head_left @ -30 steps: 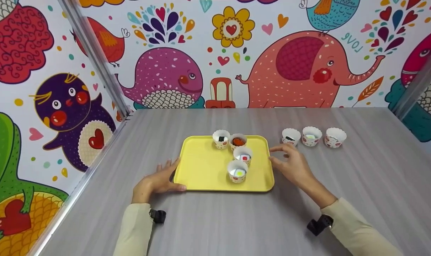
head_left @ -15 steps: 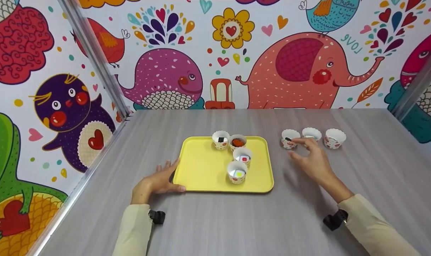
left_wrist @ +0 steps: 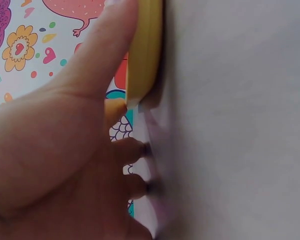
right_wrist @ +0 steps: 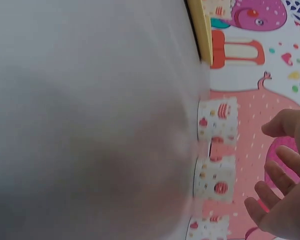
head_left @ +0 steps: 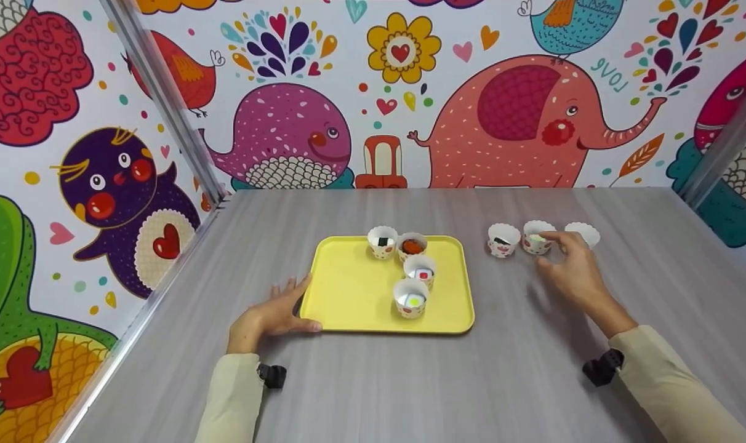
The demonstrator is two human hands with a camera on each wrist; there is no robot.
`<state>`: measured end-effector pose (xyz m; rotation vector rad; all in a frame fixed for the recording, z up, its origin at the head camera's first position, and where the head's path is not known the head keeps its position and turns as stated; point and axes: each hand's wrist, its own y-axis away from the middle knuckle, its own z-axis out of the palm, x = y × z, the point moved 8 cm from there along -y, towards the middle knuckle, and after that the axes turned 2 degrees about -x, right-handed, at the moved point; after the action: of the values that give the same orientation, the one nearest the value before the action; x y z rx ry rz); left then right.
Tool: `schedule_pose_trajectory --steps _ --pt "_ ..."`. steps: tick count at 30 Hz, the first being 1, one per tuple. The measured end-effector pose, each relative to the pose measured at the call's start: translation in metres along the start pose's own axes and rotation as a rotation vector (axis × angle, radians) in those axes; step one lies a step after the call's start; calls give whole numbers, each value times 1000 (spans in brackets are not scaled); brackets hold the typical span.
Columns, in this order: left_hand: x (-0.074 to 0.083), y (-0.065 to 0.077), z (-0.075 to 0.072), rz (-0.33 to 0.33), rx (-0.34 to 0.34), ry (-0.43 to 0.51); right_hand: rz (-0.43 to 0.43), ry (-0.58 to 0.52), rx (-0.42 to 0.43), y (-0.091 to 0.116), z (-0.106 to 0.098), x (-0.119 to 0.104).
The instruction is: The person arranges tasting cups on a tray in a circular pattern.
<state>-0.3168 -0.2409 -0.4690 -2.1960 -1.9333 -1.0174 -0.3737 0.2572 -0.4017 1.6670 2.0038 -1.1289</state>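
Four paper cups on the yellow tray [head_left: 348,307], and here they sit in my view: at the far edge a cup with a black-and-white piece [head_left: 380,251], just beside it a cup with an orange-red piece [head_left: 412,235], then a cup with a red-centred piece [head_left: 418,263], and nearest me a cup with a yellow-centred piece [head_left: 410,312]; my left hand [head_left: 276,312] lies at the tray's left near corner, thumb straight along the near edge, fingers spread by the left side; over to the right, three more cups stand in a row on the grey table [head_left: 373,387], apart from the tray; the left one [head_left: 501,251] shows something dark inside, the middle one [head_left: 535,249] something pale, and the right one [head_left: 585,231] is partly hidden behind my right hand [head_left: 573,271]; that hand hangs above the row, grasping nothing, thumb well apart from the loosely bent fingers, and the right wrist view shows its fingertips clear of the cups.
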Motion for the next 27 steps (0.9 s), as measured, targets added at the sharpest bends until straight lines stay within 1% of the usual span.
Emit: schedule_pose_trajectory --steps 4,12,19,27 --pt "-1 1 1 6 4 5 26 26 -2 -3 -6 12" --pt "-3 2 2 -14 -9 10 165 75 -45 -9 -14 43" --pt "-2 1 2 -13 -6 1 279 58 -93 -17 -20 66" --pt "0 -1 1 -13 -6 -8 383 16 -105 -22 -27 92"
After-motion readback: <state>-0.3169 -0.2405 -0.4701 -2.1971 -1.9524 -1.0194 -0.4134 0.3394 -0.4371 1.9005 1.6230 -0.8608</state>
